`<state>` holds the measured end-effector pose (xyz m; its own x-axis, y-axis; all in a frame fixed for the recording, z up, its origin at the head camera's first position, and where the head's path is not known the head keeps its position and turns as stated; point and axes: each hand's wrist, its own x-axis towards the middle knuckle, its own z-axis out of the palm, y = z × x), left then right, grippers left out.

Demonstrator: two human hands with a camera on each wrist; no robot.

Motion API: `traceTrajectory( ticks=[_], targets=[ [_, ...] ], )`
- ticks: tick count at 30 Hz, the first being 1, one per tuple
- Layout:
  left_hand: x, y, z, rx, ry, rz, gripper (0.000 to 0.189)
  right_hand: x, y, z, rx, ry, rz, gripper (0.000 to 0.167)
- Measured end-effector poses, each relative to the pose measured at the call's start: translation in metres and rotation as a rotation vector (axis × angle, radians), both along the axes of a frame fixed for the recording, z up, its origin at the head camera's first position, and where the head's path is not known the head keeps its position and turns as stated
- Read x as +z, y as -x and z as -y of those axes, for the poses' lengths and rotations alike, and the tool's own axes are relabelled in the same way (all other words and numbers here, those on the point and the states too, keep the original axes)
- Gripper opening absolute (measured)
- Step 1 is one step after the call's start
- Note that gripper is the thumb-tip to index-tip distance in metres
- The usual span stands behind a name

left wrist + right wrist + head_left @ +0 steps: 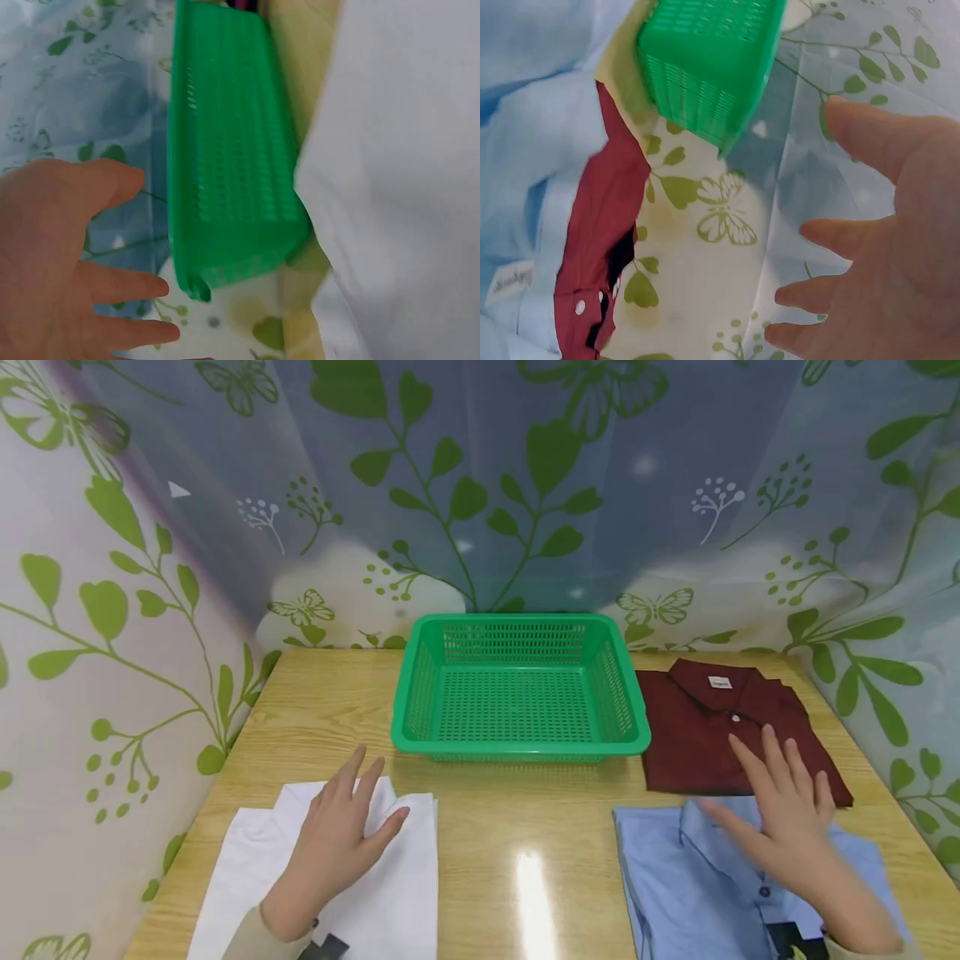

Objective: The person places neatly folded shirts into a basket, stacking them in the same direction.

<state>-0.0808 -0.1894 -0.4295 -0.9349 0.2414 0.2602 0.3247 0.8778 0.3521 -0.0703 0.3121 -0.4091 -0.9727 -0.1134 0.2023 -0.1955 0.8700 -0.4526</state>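
My left hand (pixel 336 833) hovers over a folded white shirt (pixel 405 868) at the near left, fingers spread and holding nothing. On the other side my right hand (pixel 787 822), also with spread fingers and nothing in it, is above a folded light blue shirt (pixel 675 868). In the right wrist view the blue shirt (pixel 540 135) shows its collar label. Behind it lies a folded dark red shirt (pixel 690 735) with a white neck label, partly overlapped by my right fingertips in the head view. An empty green plastic basket (pixel 521 748) stands at the back middle.
The wooden table (pixel 525 827) reaches back to a cloth backdrop (pixel 487 485) printed with leaves and butterflies. The same kind of cloth hangs along the left and right sides. The basket stands close to the back cloth, beside the red shirt.
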Motion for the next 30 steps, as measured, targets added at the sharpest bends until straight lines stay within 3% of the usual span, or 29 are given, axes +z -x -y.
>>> traceTrajectory(
  ticks=[4, 8, 13, 19, 22, 27, 30],
  targets=[
    [0.011, -0.009, -0.015, -0.027, -0.235, 0.145, 0.062, 0.002, -0.004, -0.009, -0.010, 0.024, -0.025, 0.076],
    [0.022, -0.016, -0.035, -0.095, -0.518, 0.354, 0.050, 0.005, -0.009, -0.022, -0.027, 0.035, -0.015, 0.072],
    [0.027, -0.022, -0.058, -0.200, -0.689, 0.534, 0.042, 0.005, -0.014, -0.037, -0.078, 0.034, 0.006, 0.069],
    [0.023, -0.019, -0.079, -0.344, -0.984, 0.822, 0.048, 0.004, -0.015, -0.055, -0.151, 0.057, 0.024, 0.067],
    [0.019, -0.018, -0.089, -0.405, -1.130, 0.940, 0.052, 0.003, -0.016, -0.065, -0.205, 0.067, 0.107, 0.071],
    [0.011, -0.020, -0.103, -0.512, -1.341, 1.053, 0.056, 0.005, -0.018, -0.080, -0.326, 0.094, 0.279, 0.079],
    [0.005, -0.022, -0.113, -0.513, -1.441, 1.091, 0.059, 0.003, -0.019, -0.085, -0.394, 0.134, 0.340, 0.080]
  ],
)
